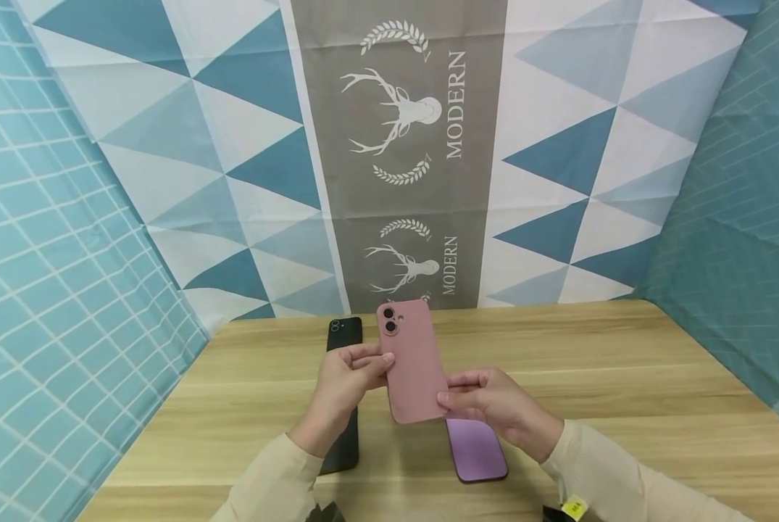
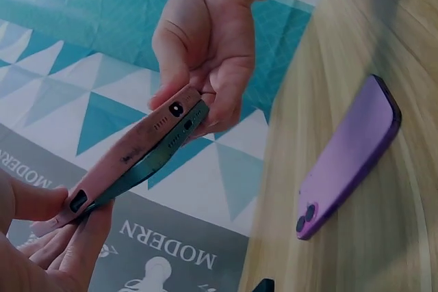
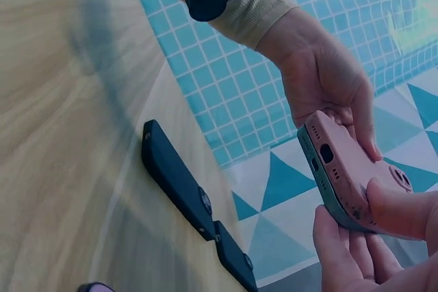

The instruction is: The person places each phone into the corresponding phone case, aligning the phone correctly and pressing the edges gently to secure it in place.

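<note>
A pink phone case (image 1: 415, 362) is held up above the table, its camera cutouts at the upper left in the head view. Behind it sits a teal phone (image 2: 157, 161); along the bottom edge a wedge-shaped gap shows between the two in the left wrist view. My left hand (image 1: 350, 380) pinches the case and phone at one long side, thumb on the pink back and fingers beneath. At the lower right corner my right hand (image 1: 500, 406) pinches them the same way. Dark marks show on the case's edge.
On the wooden table (image 1: 591, 362), a purple phone (image 1: 479, 453) lies near the right hand. Two black phones lie end to end at the left, a farther one (image 1: 343, 333) and a nearer one (image 1: 342, 449). Patterned cloth (image 1: 232, 159) hangs behind the table.
</note>
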`<state>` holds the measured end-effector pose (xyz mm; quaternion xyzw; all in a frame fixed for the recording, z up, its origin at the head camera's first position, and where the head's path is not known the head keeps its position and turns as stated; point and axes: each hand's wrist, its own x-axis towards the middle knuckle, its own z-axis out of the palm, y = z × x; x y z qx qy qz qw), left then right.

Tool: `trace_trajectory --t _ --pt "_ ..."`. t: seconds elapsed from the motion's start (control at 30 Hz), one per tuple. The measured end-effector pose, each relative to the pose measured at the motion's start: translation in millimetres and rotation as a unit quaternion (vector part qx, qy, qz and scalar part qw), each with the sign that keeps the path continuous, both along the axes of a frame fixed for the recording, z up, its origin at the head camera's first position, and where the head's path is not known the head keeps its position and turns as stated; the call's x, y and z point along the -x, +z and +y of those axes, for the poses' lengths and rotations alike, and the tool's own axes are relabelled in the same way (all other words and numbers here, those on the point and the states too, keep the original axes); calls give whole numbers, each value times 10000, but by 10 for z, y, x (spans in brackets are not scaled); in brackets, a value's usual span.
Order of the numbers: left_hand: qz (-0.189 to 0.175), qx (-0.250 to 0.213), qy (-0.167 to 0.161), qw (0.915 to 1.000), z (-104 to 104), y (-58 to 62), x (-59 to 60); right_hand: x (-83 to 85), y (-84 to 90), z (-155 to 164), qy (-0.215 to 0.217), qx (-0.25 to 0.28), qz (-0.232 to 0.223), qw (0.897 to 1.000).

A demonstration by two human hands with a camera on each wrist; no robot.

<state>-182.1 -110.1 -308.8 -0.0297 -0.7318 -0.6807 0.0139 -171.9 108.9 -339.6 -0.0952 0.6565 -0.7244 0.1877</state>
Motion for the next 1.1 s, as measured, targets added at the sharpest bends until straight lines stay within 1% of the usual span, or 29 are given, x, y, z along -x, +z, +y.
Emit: trace_trajectory --t 0.1,0.23,0.4,0.5,0.57,0.73,0.83,1.0,1.1 --pt "-8 137 -56 9999 -10 -13 -18 -10 -21 -8 -2 -47 32 10000" --pt "72 263 -104 9996 -17 -14 -42 -16 -34 -13 -33 -128 67 9999" --pt "128 219 -161 9995 -11 -4 -45 -28 -29 -18 -171 -161 73 9997" --pt "84 180 -237 9995 -7 -9 -39 -41 -24 -18 -313 -180 89 9993" --pt "80 242 -290 9993 -10 -18 -47 -47 -24 -18 -380 -156 96 9991" --pt "72 448 -386 9982 -23 -20 -85 -44 -17 -12 -378 -67 95 9992" --pt "-28 547 -561 9969 -26 -28 -123 -49 -18 -10 -378 -31 86 9992" --pt "-173 785 -1075 9910 -3 -52 -186 -42 3 9 -452 -8 209 9988" --pt "-131 901 -1155 9891 11 -57 -209 -31 32 26 -472 -2 248 9986"
